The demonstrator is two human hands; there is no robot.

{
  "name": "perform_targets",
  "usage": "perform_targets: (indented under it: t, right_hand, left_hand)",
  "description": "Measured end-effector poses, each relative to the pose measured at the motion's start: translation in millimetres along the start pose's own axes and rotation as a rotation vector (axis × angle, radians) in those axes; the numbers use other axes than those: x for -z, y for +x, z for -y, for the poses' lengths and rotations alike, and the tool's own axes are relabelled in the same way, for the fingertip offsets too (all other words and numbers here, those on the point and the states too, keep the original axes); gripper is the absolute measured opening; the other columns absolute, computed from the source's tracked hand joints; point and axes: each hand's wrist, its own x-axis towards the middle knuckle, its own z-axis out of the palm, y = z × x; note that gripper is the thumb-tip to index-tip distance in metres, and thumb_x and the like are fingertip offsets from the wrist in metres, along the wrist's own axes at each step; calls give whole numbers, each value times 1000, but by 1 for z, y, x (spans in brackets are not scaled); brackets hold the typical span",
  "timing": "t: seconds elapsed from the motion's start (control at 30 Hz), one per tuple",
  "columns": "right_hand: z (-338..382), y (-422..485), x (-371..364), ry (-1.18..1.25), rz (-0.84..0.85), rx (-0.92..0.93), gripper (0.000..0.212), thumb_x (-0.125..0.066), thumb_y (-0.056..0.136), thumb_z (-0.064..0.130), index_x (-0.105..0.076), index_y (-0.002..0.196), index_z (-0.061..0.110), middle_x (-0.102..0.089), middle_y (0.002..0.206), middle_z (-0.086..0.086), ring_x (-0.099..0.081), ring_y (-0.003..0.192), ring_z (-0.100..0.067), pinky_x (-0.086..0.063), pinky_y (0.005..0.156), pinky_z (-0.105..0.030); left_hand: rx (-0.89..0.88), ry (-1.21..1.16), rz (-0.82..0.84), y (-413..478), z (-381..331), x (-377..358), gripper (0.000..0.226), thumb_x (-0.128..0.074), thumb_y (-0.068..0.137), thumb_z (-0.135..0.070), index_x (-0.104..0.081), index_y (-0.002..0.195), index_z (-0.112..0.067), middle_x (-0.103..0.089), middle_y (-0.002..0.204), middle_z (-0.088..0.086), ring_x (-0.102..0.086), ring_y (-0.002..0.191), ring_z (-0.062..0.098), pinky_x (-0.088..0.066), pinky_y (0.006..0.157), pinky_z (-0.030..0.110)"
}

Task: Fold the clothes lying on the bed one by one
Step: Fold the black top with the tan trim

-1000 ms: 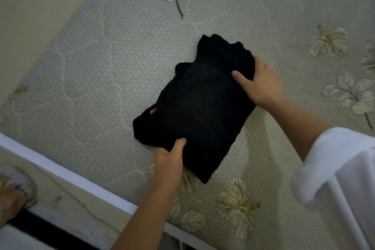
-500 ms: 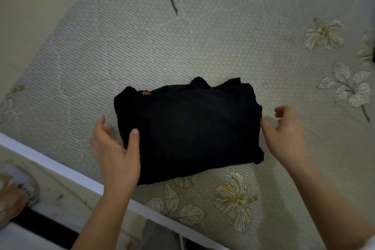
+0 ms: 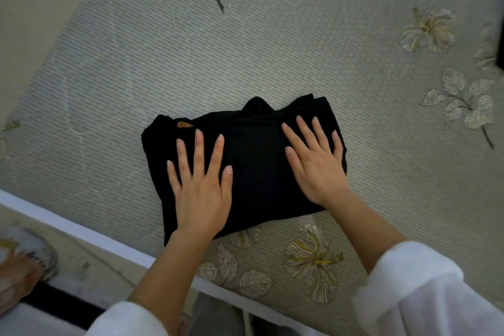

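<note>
Garment [image 3: 256, 172] on bed [image 3: 272, 57] — hands [image 3: 200, 194] flat atop.

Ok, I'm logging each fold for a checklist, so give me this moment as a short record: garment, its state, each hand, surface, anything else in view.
garment: black garment
state: folded into a compact rectangle, lying flat near the bed's near edge; small orange tag shows at its far left corner
left hand: open, palm down, fingers spread on the garment's left half
right hand: open, palm down on the garment's right half
surface: bedcover, grey with a flower and leaf print
also in view: white sleeves; a sandalled foot on the floor, lower left
</note>
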Motion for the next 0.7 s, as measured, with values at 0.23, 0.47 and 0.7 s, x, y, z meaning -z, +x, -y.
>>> perform_targets:
  t: [0.23, 0.47, 0.7]
  right_hand:
    - [-29, -27, 44, 780, -150, -631, 84, -74, 75, 52, -36, 141, 17, -40, 140, -3, -46, 124, -18, -43, 103, -39]
    - [-9, -28, 66, 1261, 222, -836, 52, -85, 67, 27, -65, 111, 9, -73, 100, -8, -71, 89, -24, -59, 71, -34]
    - [5, -63, 87, 1327, 149, -814, 26, -75, 76, 9, -68, 100, 12, -74, 95, -10, -72, 82, -23, -57, 61, -29]
  left_hand:
    - [525, -553, -74, -22, 17, 40, 89, -65, 85, -42, -7, 151, -31, -11, 155, 12, -17, 141, 30, -18, 115, 51]
    - [829, -1170, 213, -22, 30, 68, 63, -72, 81, -32, -46, 137, -17, -61, 125, 4, -61, 107, 21, -51, 94, 44]
    - [638, -1113, 367, -19, 35, 106, 41, -74, 80, -24, -61, 119, -22, -69, 111, 1, -68, 96, 16, -53, 74, 25]
